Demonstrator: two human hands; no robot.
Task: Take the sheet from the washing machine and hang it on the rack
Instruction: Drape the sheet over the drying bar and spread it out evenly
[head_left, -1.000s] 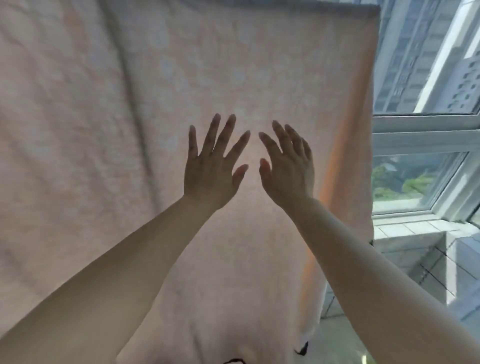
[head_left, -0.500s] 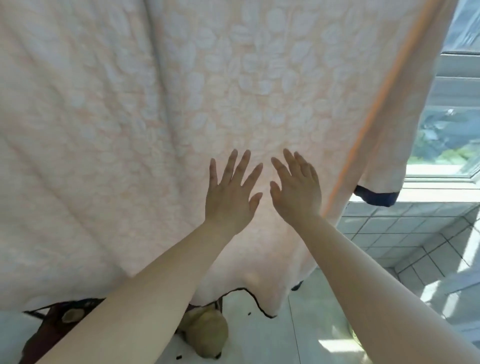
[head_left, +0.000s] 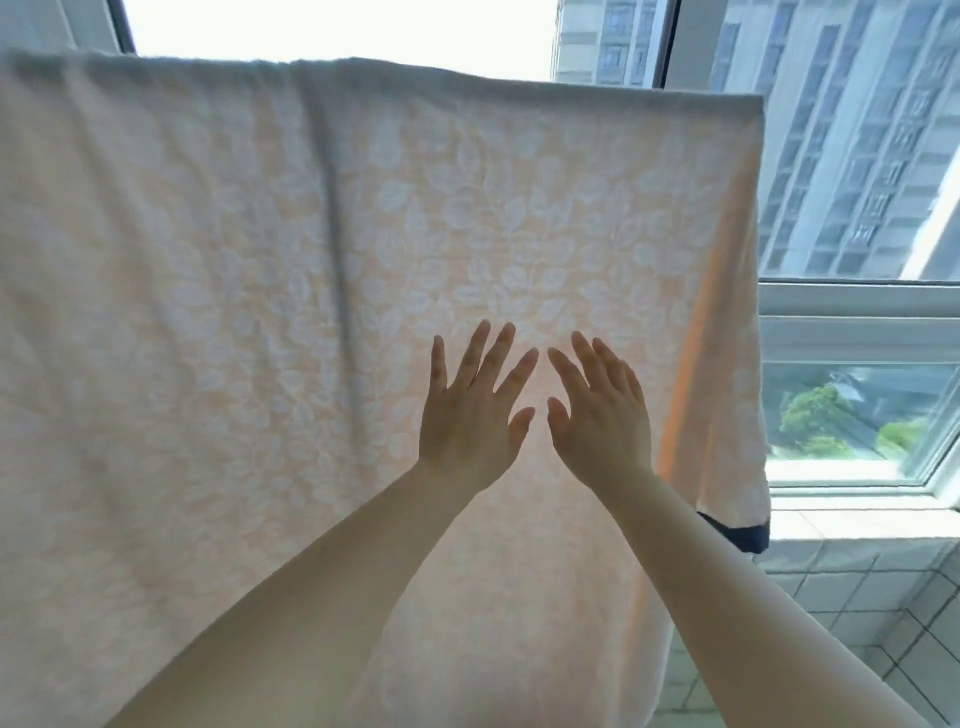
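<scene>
We see the sheet (head_left: 260, 312) hanging, folded over at its top edge, its right edge ending short of the window frame (head_left: 857, 317). Our left hand (head_left: 470, 415) and right hand (head_left: 602, 415) lie against it, fingers spread wide, holding nothing, near that right edge.

Both bare forearms reach up and forward from the bottom of the view, converging toward the middle. The left hand (head_left: 470, 410) is raised with its back to the camera, its fingers straight and spread apart, the thumb angled out to the right. The right hand (head_left: 602, 415) is just beside it, also back to the camera, its fingers straight and held closer together, leaning slightly left, the thumb pointing up toward the left hand. The two thumbs are near each other but apart. Neither hand grips anything.
</scene>
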